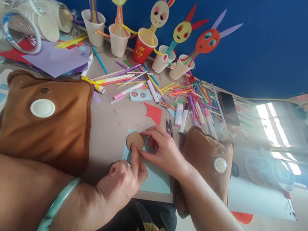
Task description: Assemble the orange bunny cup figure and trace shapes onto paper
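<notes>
Glare (267, 123) at right — perhaps blur

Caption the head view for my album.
Left hand and right hand touch a brown disc on pale-blue paper, with paper-faced figures beyond.

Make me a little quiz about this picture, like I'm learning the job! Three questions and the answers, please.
1. True or false: the red cup stands third of five in the row.
2. What lies under the brown disc? a) red paper b) light blue paper c) brown cushion
3. Which hand wears the ring?

Key: 1. True. 2. b. 3. The left hand.
</notes>
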The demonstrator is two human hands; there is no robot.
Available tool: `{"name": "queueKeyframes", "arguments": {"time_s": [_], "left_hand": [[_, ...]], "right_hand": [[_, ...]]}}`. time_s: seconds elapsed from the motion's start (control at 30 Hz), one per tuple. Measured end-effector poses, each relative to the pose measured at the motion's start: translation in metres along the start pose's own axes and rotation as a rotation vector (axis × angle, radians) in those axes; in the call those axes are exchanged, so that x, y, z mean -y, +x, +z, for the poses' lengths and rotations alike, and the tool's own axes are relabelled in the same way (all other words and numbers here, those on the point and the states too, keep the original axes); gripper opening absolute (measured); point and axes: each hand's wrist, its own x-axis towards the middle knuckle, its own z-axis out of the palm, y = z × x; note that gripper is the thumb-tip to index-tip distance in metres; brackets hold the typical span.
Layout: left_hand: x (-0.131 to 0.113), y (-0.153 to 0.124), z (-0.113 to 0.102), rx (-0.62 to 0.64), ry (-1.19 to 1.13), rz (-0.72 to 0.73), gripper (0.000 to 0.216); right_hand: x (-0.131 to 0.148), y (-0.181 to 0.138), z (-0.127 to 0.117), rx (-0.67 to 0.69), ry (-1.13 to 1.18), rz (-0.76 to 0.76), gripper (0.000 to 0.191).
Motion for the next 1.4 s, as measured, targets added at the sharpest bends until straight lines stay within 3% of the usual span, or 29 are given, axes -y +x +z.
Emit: {"name": "queueKeyframes", "arguments": {"time_s": [0.93, 1.23, 1.4], "left_hand": [[0.004, 0.001, -0.004, 0.049, -0.069, 0.008, 0.028], [-0.01, -0.003, 0.011, 0.051, -0.034, -0.033, 0.039], [-0.009, -0.002, 0.01, 0.015, -0.019, -0.028, 0.034]], "right_hand": [[0.002, 0.0, -0.001, -0.013, -0.011, 0.034, 0.032], [0.003, 0.001, -0.002, 0.003, -0.001, 0.049, 0.032], [0.004, 0.001, -0.003, 0.006, -0.006, 0.049, 0.032]]}}
